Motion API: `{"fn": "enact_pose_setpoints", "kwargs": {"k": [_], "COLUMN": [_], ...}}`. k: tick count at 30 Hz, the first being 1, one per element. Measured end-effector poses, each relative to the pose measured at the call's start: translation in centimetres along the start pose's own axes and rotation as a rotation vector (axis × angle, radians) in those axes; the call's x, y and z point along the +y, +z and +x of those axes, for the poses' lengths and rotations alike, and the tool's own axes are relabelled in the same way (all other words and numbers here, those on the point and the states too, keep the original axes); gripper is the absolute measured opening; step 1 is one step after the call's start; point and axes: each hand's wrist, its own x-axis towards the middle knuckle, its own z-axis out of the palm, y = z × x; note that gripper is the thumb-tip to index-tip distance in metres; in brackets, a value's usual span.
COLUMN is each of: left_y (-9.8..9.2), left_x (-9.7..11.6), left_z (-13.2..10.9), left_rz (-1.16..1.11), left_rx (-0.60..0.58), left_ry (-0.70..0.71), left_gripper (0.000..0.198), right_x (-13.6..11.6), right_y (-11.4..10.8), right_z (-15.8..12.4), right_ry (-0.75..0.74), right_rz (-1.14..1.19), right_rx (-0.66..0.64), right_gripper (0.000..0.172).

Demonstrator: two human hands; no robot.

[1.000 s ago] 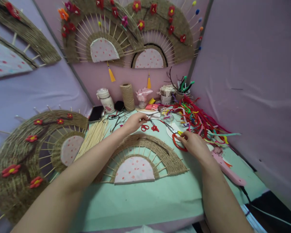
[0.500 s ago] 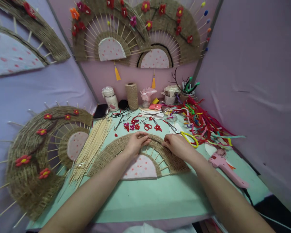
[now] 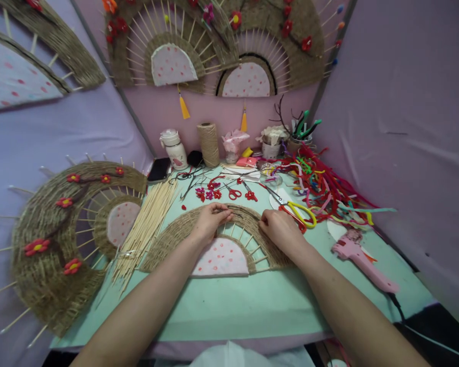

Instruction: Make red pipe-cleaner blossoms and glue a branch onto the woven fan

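Pressing on the crown of a half-round jute fan (image 3: 176,242), both hands sit close together. The left hand (image 3: 210,220) lies loosely spread with its fingertips on the upper edge of the woven band, gripping nothing. The right hand (image 3: 279,232) is curled in on the band just beside it, and I cannot tell whether its fingers pinch anything. The fan lies flat in the middle of the mint-green tabletop (image 3: 233,306), straight in front of the person. By the look of it the weaving is done: the pink dotted half-disc (image 3: 222,257) at its centre is ringed with jute, the sticks spread out, and the wide outer band is closed. What seems left is the trimming, since the finished fan (image 3: 49,244) leaning at the left carries red flowers while this one is bare; loose red flowers (image 3: 250,195) lie just beyond it. Nearby are a sheaf of bamboo skewers (image 3: 145,229), yellow-handled scissors (image 3: 298,211), a pink glue gun (image 3: 359,257), a heap of pipe cleaners (image 3: 321,191) and a twine spool (image 3: 208,143). Purple cloth walls (image 3: 405,102) close in the corner, with more flowered fans (image 3: 168,51) hung at the back.
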Motion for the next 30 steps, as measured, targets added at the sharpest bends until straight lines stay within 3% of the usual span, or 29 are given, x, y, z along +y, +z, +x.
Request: {"fn": "enact_pose_setpoints", "kwargs": {"k": [9, 12, 15, 21, 24, 27, 30], "left_y": [0.0, 0.1, 0.4, 0.6, -0.1, -1.2, -2.0], "left_x": [-0.5, -0.5, -0.5, -1.0, -0.7, 0.1, 0.7], "left_z": [0.0, -0.1, -0.2, -0.1, -0.3, -1.2, -2.2], "left_rz": [0.025, 0.022, 0.012, 0.055, 0.279, 0.708, 1.072], "left_rx": [-0.019, -0.041, -0.071, -0.183, -0.185, -0.084, -0.016], "left_ry": [-0.007, -0.01, -0.007, 0.079, 0.195, 0.413, 0.625], "left_gripper": [0.017, 0.017, 0.018, 0.022, 0.026, 0.033, 0.017], "right_x": [0.1, 0.0, -0.3, -1.0, -0.9, -0.8, -0.9], "right_y": [0.1, -0.1, 0.0, 0.9, 1.2, 1.3, 1.3], "right_z": [-0.3, -0.5, -0.4, 0.5, 0.8, 0.9, 0.9], "right_ry": [0.004, -0.008, -0.086, -0.194, -0.185, -0.182, -0.184], "right_rz": [-0.005, 0.033, 0.125, 0.163, 0.112, 0.067, 0.031], "right_rx": [-0.019, 0.063, 0.154, 0.155, 0.151, 0.155, 0.148], "right_gripper": [0.019, 0.017, 0.02, 0.018, 0.02, 0.021, 0.022]}}
